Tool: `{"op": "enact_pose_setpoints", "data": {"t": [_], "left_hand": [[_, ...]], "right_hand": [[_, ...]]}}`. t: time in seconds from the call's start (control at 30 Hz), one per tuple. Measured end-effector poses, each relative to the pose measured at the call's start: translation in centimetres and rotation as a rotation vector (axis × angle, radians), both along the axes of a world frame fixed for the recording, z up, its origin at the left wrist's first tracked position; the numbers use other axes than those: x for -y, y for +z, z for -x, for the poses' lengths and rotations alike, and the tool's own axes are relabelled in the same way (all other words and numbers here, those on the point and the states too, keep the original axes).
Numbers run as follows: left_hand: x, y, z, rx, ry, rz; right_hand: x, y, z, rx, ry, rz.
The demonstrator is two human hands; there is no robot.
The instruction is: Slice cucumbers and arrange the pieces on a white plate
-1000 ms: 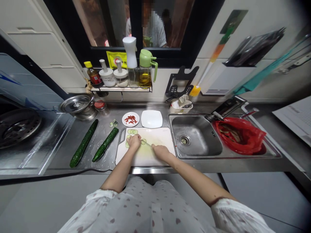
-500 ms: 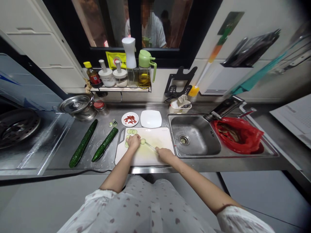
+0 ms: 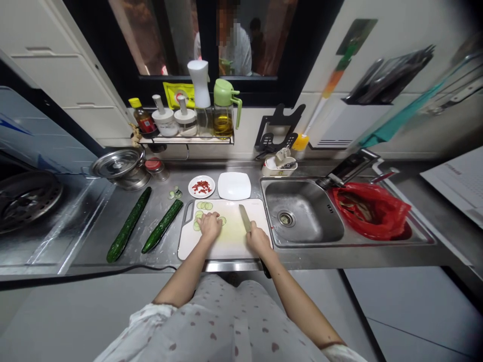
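Head view. White cutting board (image 3: 230,241) on a steel counter (image 3: 94,236), just left of the sink (image 3: 302,216). The left hand (image 3: 210,225) lies curled, fingers pressed down over cucumber slices (image 3: 204,205) at the board's 10 o'clock corner; what sits under the palm is hidden. The right hand (image 3: 258,238) is clenched round the handle of a knife (image 3: 245,217), blade pointing toward 12 o'clock and apart from the left hand. Two whole cucumbers (image 3: 130,223) lie on the counter at 9 o'clock from the board; a dish of red bits (image 3: 202,186) and a white plate (image 3: 234,185) stand at 12 o'clock.

Risks, as judged — loose slices could roll off the board's near edge; the blade, brought back toward curled fingers on wet cucumber, could slip and nick a fingertip.
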State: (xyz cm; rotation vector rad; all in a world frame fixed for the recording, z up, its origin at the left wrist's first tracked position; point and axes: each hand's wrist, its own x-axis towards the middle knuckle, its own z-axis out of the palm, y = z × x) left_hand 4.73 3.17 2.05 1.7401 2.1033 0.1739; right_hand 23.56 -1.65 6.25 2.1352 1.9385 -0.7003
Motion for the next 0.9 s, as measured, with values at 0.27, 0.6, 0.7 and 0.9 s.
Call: {"op": "enact_pose_setpoints", "data": {"t": [0.27,0.6,0.7,0.9], "left_hand": [[-0.4,0.5,-0.5,-0.013,0.002,0.024],[1.1,1.0,-0.3,0.189,0.109,0.025],[2.8,0.9,0.6,0.258,0.13,-0.015],[5.1,0.4,4.1,0.233,0.267,-0.081]], "right_hand": [[-1.0,-0.5,0.4,0.026,-0.028,0.024],[-1.6,-0.5,1.1,0.023,-0.021,0.068],[-1.7,-0.5,1.0,0.024,-0.023,0.074],[-1.8,-0.8,0.9,0.025,-0.016,0.081]]}}
